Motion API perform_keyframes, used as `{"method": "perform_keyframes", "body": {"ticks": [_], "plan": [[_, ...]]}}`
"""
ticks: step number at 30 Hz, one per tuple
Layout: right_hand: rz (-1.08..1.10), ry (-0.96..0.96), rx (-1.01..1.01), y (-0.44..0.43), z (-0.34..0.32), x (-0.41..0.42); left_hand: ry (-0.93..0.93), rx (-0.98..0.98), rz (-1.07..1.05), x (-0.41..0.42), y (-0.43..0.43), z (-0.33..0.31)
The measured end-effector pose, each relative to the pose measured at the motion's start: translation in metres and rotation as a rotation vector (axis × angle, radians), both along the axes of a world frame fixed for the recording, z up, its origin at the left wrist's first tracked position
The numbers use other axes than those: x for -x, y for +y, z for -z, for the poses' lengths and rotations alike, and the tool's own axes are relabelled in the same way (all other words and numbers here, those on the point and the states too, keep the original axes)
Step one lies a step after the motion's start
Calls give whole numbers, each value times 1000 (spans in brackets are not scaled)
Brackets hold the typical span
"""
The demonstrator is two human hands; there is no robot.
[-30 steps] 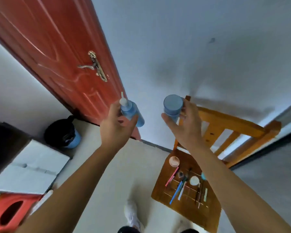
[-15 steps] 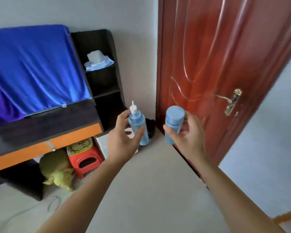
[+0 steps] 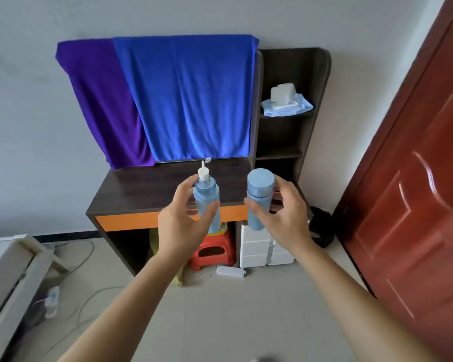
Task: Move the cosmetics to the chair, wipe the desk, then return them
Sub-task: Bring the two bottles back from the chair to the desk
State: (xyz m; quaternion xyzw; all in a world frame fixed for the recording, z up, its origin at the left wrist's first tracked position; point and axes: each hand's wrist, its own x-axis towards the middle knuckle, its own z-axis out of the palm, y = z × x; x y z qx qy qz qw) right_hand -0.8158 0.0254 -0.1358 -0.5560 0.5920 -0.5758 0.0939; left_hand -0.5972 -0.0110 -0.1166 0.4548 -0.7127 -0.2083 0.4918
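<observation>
1. Pale-blue plastic fills both hands in the head view. The left hand [image 3: 179, 226] grips a translucent pump bottle [image 3: 206, 202] with a white nozzle, fingers and thumb curled round its body. The right hand [image 3: 285, 220] wraps round the lower half of a capped bottle [image 3: 259, 197] of the same blue. Both bottles are upright, near each other but apart.
2. Just beyond the hands lies the dark wood desk [image 3: 152, 186] with its orange front strip. Both cosmetics are in the air before its near edge, not yet set down.
3. This looks like the return leg of the task. To do it well:
   - Keep each bottle vertical and reach past the near edge.
   - Set the bases flat on the top, one to each side so they cannot knock together.
   - Let go only once each bottle stands firm.
   - Lower the pump bottle gently, since it looks the easier one to tip.
4. Behind the hands, a blue towel [image 3: 194, 100] and a purple towel [image 3: 105, 100] hang over the desk's back. Up and to the right of the right hand, a shelf unit [image 3: 285, 137] holds a pack of wet wipes [image 3: 285, 100]. Below the hands, a red stool [image 3: 212, 249] and a white drawer unit [image 3: 259, 249] sit under the desk.
5. No brand, label or writing can be read on either bottle. Any print on the wipes pack is too small to make out.
</observation>
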Motion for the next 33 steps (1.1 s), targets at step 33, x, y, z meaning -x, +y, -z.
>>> {"method": "perform_keyframes", "body": {"ticks": [33], "plan": [[124,-248,-197,-475,48,92,-20,-245,194,107,-520,53]]}}
